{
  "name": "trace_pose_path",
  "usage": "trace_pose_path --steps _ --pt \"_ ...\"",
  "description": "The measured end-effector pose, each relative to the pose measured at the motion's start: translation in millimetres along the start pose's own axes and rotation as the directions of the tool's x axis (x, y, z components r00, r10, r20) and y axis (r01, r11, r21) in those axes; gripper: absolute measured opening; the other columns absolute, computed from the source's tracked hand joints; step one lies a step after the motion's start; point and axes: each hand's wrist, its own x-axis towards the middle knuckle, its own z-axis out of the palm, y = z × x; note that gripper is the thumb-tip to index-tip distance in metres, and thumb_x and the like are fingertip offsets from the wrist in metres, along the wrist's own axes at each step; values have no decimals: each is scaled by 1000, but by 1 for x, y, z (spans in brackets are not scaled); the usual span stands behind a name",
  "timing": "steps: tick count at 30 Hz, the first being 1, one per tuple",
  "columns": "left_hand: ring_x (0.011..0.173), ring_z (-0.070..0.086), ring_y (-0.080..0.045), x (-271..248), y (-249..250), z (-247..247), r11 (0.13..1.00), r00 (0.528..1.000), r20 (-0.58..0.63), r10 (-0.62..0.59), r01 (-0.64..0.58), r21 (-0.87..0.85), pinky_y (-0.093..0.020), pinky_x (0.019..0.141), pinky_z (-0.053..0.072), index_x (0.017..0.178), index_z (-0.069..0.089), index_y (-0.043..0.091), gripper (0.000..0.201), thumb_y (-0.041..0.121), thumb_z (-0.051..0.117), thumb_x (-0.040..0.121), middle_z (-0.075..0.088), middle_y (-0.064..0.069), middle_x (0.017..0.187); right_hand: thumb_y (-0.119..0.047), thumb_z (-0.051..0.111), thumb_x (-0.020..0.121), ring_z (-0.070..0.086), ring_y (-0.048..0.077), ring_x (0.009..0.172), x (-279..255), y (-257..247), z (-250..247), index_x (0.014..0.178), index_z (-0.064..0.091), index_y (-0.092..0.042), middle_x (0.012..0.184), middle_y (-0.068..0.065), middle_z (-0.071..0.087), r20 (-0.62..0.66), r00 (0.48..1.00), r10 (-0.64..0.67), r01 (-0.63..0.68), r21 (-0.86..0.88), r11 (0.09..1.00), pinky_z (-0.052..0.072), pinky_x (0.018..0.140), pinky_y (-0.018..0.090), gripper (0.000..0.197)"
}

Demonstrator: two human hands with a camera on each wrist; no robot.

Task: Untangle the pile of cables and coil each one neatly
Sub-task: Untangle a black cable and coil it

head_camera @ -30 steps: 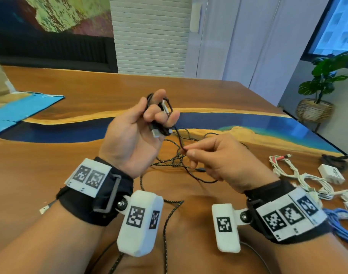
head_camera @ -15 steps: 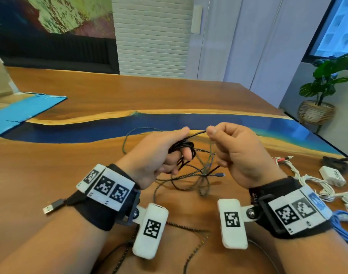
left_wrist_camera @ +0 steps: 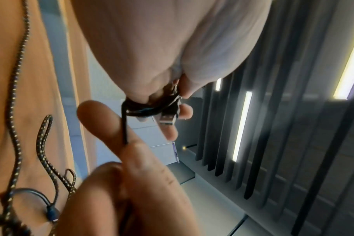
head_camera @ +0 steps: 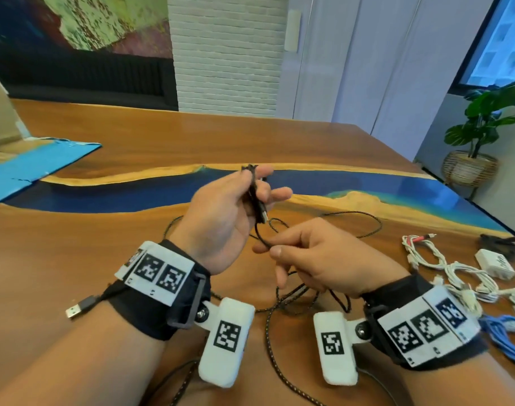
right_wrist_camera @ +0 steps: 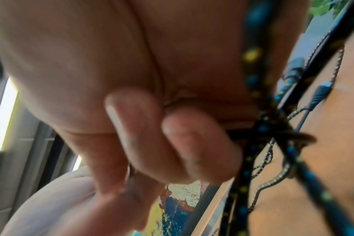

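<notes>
Black cable (head_camera: pixel 257 200) coiled in left hand (head_camera: pixel 221 218), USB plug (left_wrist_camera: pixel 168 119) poking out; right hand (head_camera: pixel 323 259) pinches its loose strand above the table (head_camera: pixel 74 253). Right wrist view blurred, braided cable (head_camera: pixel 271 341) partly hidden. Charger (head_camera: pixel 495 263) print unreadable.

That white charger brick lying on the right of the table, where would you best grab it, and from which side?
I'd take the white charger brick from above, pinching its two long flat sides. It lies flat on the table with its top face free. The white cable bundle crowds its near left side and a dark object sits behind it, so a sideways reach looks likelier to snag something.
</notes>
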Motion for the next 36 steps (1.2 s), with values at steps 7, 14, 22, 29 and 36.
trace_pose_path --steps 7,14,22,29,36 --pt "92 68 -22 -5 -5 2 738 999 15 -51 28 674 -30 77 53 91 71 8 32 11 44 108 74 0 91 -29 53 103 37 15 42 -3 -1 0 80 70 -6 44 1 43 17 992 -121 113 256 960 47 64 33 37" --pt "49 37 -17 -7 -9 2 821 972 69 -223 150 551 -32 62 41 110 70 -1 48 32 35 110 42 -1 57 -27 52 101 23 8 34 -2 -2 -23 89 61 -8 47 -6 26 -386 921 46 241 661 711 38 38 24 23" --pt "42 7 -14 -12 9 3 966 953 175 -249 230 122 -25 48 35 67 58 14 40 39 48 97 11 6 52 -19 58 102 23 11 40 3 7 -19 94 68 -11 53 -3 36 -467 883 51 182 440 879 19 37 21 14" --pt "38 13 -9 -6 12 1 974 981 97 -167 179 -136 -22 45 36 71 54 16 44 39 39 105 9 7 58 -15 58 102 32 10 40 3 4 -6 102 77 -19 64 4 59 -234 972 26 27 223 974 27 37 20 19" --pt "41 14 -9 3 13 -11 966 996 -76 -55 33 -257 -22 47 34 76 52 17 43 39 36 110 15 8 57 -31 53 104 31 8 45 0 0 -15 91 77 -21 56 -4 40 -376 926 45 13 150 989 30 41 16 29"
